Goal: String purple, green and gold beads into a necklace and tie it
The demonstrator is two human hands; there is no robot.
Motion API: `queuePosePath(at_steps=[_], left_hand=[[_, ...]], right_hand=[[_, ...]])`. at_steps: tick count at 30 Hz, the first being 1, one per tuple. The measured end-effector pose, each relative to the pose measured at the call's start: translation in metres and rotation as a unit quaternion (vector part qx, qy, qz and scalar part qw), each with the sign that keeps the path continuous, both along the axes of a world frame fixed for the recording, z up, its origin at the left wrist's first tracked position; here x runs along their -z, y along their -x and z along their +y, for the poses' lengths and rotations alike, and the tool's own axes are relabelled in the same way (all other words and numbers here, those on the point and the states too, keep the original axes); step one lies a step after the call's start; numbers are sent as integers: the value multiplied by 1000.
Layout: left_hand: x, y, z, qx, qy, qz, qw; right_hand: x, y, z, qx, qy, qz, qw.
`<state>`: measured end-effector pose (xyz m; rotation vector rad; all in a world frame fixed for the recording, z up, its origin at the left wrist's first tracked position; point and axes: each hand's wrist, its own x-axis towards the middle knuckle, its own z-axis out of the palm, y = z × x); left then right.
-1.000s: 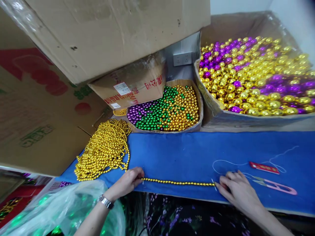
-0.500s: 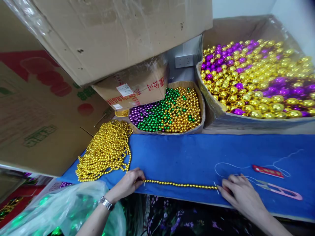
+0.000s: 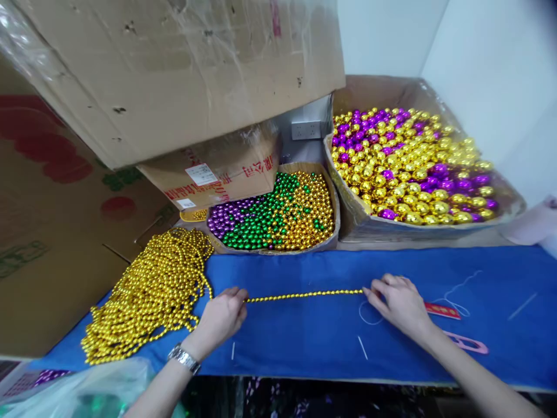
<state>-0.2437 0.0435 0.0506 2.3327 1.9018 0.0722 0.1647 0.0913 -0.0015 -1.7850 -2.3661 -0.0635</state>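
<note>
A straight strand of small gold beads (image 3: 304,295) runs between my two hands over the blue cloth (image 3: 287,337). My left hand (image 3: 223,313), with a metal watch on the wrist, pinches the strand's left end. The fingertips of my right hand (image 3: 394,299) close on its right end. Two short white marks, one of them a white line (image 3: 362,347), show on the cloth nearer me. To the left lies a heap of gold bead strings (image 3: 150,290). Beside my right hand are white thread (image 3: 455,296), a red packet (image 3: 442,311) and pink-handled scissors (image 3: 467,342), partly hidden by my arm.
Behind the cloth stands a box of purple, green and gold beads (image 3: 274,215). At right is a bigger carton of gold and purple beads (image 3: 409,168). Stacked cardboard boxes (image 3: 183,75) overhang the left side. Another person's arm (image 3: 533,223) shows at the right edge.
Both hands have moved away from the table's front edge, carrying the bead strand off the white marks. The view has shifted, and another person's arm now shows at right.
</note>
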Motion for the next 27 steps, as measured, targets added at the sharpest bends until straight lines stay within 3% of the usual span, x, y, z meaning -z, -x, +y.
queuePosePath(at_steps=[4, 6, 9, 14, 17, 19, 21, 24, 27], left_hand=[[-2, -18, 26, 11, -17, -27, 999], [0, -27, 33, 25, -12, -55, 998], [-2, -39, 38, 55, 4, -106, 993], [-21, -44, 37, 96, 20, -167, 981], [-23, -26, 38, 86, 2, -169, 982], [-17, -5, 40, 75, -22, -147, 986], [-7, 18, 43, 60, -34, -128, 989], [13, 49, 48, 37, -54, -97, 993], [31, 64, 58, 28, -75, -62, 995]], right_hand=[[-4, -14, 36, 42, -6, 11, 999], [-8, -6, 43, 42, -12, 29, 999], [-19, 46, 36, -22, -25, 75, 997], [-26, 177, 11, -258, 7, 155, 954], [-17, 195, 20, -299, 33, 153, 941], [-10, 165, 36, -290, 39, 130, 947], [-7, 108, 54, -242, 38, 95, 965], [-13, 4, 78, -123, 32, 33, 991], [-30, -89, 87, 16, 18, -19, 1000]])
